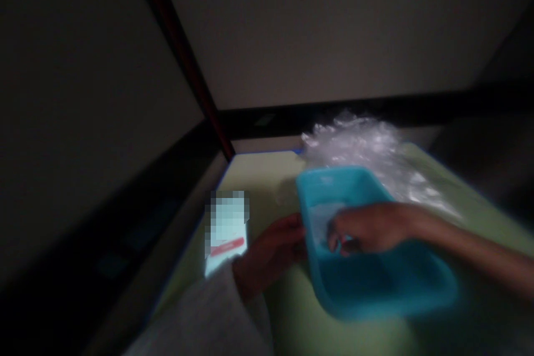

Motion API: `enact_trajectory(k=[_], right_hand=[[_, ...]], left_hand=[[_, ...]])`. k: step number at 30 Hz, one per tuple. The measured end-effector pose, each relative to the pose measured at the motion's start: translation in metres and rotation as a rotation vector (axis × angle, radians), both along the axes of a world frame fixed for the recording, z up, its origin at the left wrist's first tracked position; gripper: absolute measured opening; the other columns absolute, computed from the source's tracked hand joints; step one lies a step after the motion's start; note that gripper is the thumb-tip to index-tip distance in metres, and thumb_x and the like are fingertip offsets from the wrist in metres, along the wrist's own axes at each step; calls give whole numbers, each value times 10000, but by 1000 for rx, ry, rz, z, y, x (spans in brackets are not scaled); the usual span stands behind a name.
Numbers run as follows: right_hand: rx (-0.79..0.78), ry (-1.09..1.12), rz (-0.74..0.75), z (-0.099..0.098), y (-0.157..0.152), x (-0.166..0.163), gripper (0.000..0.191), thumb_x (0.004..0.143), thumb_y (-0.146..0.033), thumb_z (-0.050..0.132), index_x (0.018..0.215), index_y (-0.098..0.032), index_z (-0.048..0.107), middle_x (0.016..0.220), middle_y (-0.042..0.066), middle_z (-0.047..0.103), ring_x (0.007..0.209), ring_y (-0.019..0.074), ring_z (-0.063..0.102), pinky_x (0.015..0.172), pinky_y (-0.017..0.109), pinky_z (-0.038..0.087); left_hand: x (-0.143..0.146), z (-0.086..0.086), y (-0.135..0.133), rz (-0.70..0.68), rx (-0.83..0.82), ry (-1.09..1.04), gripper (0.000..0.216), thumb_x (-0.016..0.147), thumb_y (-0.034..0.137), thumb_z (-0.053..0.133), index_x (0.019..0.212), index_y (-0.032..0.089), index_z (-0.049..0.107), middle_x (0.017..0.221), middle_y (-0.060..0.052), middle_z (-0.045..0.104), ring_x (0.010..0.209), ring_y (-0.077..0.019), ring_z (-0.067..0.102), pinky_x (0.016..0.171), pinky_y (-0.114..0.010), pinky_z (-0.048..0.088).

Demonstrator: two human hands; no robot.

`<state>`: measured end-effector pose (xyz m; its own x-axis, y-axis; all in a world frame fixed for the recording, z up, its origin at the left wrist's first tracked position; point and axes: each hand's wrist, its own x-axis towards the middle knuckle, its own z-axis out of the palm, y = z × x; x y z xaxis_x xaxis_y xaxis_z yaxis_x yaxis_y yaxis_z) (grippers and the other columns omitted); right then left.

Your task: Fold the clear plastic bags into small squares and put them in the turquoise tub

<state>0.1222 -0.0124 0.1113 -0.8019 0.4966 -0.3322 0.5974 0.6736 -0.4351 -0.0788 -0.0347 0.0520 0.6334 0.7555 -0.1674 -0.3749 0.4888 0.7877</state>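
Note:
A turquoise plastic tub [386, 307] rests on the pale yellow-green table top, its inside partly in shadow. My left hand [273, 253] is at the tub's left side, its fingers against the outer wall near the rim, seemingly steadying it. Inside the tub, my right hand [371, 228] has its fingers curled together in a pinch. Whatever lies between those fingertips is too small and blurred to name. A whitish piece [327, 217], perhaps paper or a thin sheet, lies at the tub's left inner side, beside the right fingertips.
Crumpled clear plastic wrap [359, 142] lies behind and right of the tub. To the left, a lit phone screen [227, 233] with a red bar lies on the table [267, 169]. Walls with a dark lower band stand close behind. The room is dim.

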Motion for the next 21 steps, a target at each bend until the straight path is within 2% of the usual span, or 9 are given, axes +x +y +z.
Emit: enact_trajectory(k=[6, 9, 11, 14, 17, 19, 21], right_hand=[[55, 19, -59, 4, -3, 1, 252, 751, -41, 631, 950, -165, 722, 966, 93, 729, 881, 213, 681, 747, 280, 519], [68, 95, -82, 12, 0, 12, 234, 774, -78, 602, 961, -167, 711, 974, 78, 719, 893, 210, 670, 754, 288, 518], [136, 183, -143, 18, 3, 22, 225, 807, -129, 563, 977, -182, 700, 974, 71, 709, 895, 212, 659, 762, 308, 515], [307, 354, -298, 26, 5, 35, 215, 847, -228, 509, 974, -204, 681, 949, 51, 698, 862, 213, 654, 755, 336, 515], [530, 589, -544, 32, 4, 43, 190, 842, -269, 503, 927, -195, 657, 935, 55, 688, 828, 217, 651, 695, 337, 522], [651, 743, -709, 33, 3, 48, 158, 827, -293, 530, 885, -198, 642, 947, 68, 679, 830, 227, 644, 661, 341, 523], [701, 848, -819, 28, 4, 52, 123, 810, -303, 554, 834, -210, 631, 937, 74, 676, 825, 234, 641, 651, 353, 525]], left_hand=[[0, -1, 1, 8, -18, -17, 186, 739, 193, 684, 914, 130, 666, 884, -70, 706, 872, -211, 659, 796, -310, 477], [0, -1, 2, 28, -28, -21, 192, 730, 196, 694, 909, 130, 665, 869, -61, 702, 848, -196, 657, 765, -282, 477], [0, 0, 3, 60, -30, -25, 189, 737, 191, 684, 915, 129, 662, 856, -57, 698, 833, -189, 655, 729, -263, 473], [0, 2, 4, 123, -56, -47, 149, 750, 167, 664, 895, 134, 651, 827, -43, 691, 781, -168, 650, 679, -242, 468], [-1, 6, 8, 196, -51, -100, 126, 769, 156, 645, 893, 141, 639, 798, -25, 683, 712, -146, 639, 646, -240, 477], [-1, 6, 13, 258, -20, -136, 113, 787, 171, 632, 896, 140, 635, 807, -27, 685, 714, -150, 639, 659, -256, 492], [-1, 5, 21, 338, 5, -162, 88, 800, 184, 623, 877, 142, 630, 840, -32, 690, 754, -158, 643, 699, -274, 502]])
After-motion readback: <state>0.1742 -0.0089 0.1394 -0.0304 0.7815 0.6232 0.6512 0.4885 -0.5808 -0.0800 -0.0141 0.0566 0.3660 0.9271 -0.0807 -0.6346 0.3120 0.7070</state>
